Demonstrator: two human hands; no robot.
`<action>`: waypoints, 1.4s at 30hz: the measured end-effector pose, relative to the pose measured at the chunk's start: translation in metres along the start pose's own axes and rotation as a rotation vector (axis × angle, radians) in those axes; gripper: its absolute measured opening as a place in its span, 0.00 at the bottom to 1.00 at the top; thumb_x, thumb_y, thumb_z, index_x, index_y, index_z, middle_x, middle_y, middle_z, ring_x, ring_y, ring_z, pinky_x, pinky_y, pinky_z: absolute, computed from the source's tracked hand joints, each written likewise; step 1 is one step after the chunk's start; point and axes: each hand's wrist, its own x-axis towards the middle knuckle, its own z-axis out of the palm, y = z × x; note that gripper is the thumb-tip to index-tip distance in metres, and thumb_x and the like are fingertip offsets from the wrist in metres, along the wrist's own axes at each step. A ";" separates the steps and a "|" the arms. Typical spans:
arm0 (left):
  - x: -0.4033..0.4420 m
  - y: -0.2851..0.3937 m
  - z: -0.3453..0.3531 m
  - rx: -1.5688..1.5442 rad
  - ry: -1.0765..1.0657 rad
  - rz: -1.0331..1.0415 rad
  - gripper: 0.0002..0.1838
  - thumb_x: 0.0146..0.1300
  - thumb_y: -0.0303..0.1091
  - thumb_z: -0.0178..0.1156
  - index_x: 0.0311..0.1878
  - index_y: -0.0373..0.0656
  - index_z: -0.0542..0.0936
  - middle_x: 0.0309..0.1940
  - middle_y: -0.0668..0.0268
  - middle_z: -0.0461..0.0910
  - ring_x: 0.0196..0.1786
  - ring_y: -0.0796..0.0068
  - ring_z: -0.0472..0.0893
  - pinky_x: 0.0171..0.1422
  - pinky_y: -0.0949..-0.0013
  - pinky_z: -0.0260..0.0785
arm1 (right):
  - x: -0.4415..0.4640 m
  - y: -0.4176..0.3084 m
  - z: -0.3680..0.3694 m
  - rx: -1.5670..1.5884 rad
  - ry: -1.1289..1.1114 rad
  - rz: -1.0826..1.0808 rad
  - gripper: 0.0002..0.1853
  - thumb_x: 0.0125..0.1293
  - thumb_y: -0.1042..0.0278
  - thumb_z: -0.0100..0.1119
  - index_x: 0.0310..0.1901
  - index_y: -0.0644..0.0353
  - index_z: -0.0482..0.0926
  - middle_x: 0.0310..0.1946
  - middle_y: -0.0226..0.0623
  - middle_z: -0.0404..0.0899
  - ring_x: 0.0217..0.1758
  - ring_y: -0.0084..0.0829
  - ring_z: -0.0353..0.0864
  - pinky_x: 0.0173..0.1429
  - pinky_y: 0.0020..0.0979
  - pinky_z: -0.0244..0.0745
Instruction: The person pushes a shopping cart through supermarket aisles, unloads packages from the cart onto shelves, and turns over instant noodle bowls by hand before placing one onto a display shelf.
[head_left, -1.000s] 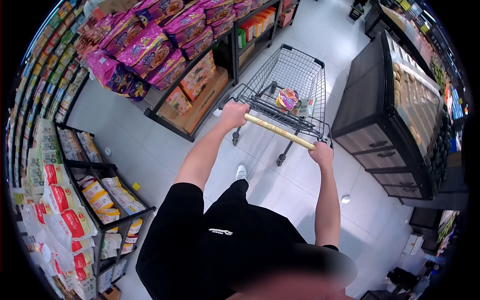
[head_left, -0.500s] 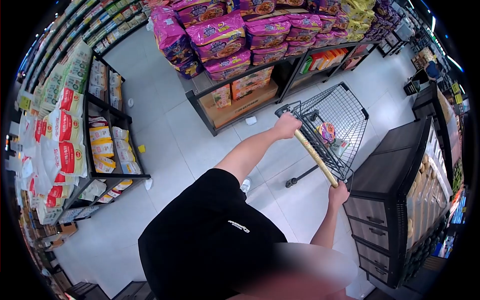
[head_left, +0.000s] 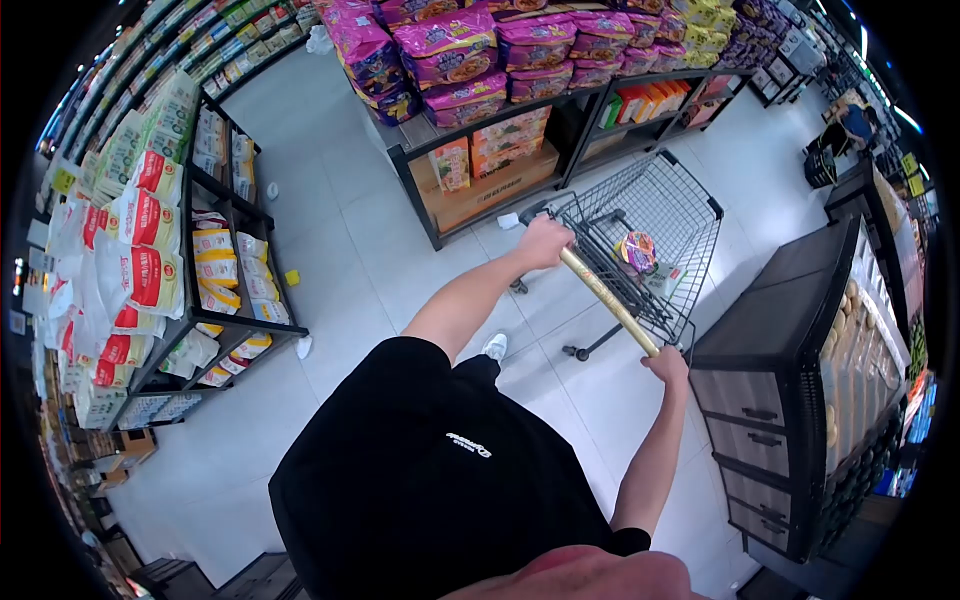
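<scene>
A wire shopping cart [head_left: 660, 215] stands in front of me, angled toward the upper right. My left hand [head_left: 545, 243] is closed around the far left end of its yellow handle [head_left: 608, 298]. At the other end of the handle, my right hand [head_left: 667, 366] is closed on it too. Inside the cart lie a round purple and yellow package [head_left: 636, 252] and, beside it, a pale green and white packet [head_left: 665, 280].
Pink noodle packs [head_left: 450, 50] are piled on a dark shelf unit [head_left: 420, 190] ahead. White and red bags [head_left: 150, 225] fill a rack at the left. A dark produce stand [head_left: 770, 340] is close on the right. Farther off at the upper right is a person [head_left: 857, 122].
The view has swung to the right, so the shelves and racks sit differently. The cart now points more to the upper right in view, with both hands still on its handle.
</scene>
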 end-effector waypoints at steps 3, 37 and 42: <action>-0.031 0.006 -0.022 -0.015 -0.033 0.031 0.06 0.46 0.27 0.64 0.26 0.52 0.79 0.25 0.67 0.80 0.36 0.63 0.81 0.45 0.62 0.63 | -0.034 -0.011 0.014 0.039 0.025 -0.091 0.20 0.50 0.50 0.66 0.42 0.52 0.88 0.39 0.46 0.87 0.45 0.46 0.87 0.51 0.44 0.80; -0.331 -0.090 -0.183 0.033 0.048 -0.021 0.10 0.40 0.24 0.64 0.27 0.51 0.77 0.24 0.71 0.77 0.33 0.66 0.77 0.41 0.63 0.61 | -0.257 -0.216 0.160 0.219 -0.149 -0.468 0.14 0.54 0.57 0.66 0.36 0.59 0.84 0.35 0.47 0.84 0.42 0.50 0.83 0.48 0.45 0.77; -0.344 -0.120 -0.202 -0.006 0.077 -0.019 0.11 0.41 0.23 0.64 0.28 0.50 0.78 0.25 0.71 0.79 0.35 0.66 0.77 0.44 0.63 0.62 | -0.270 -0.261 0.161 0.191 -0.142 -0.414 0.15 0.53 0.56 0.65 0.38 0.58 0.85 0.37 0.46 0.84 0.43 0.49 0.83 0.50 0.45 0.78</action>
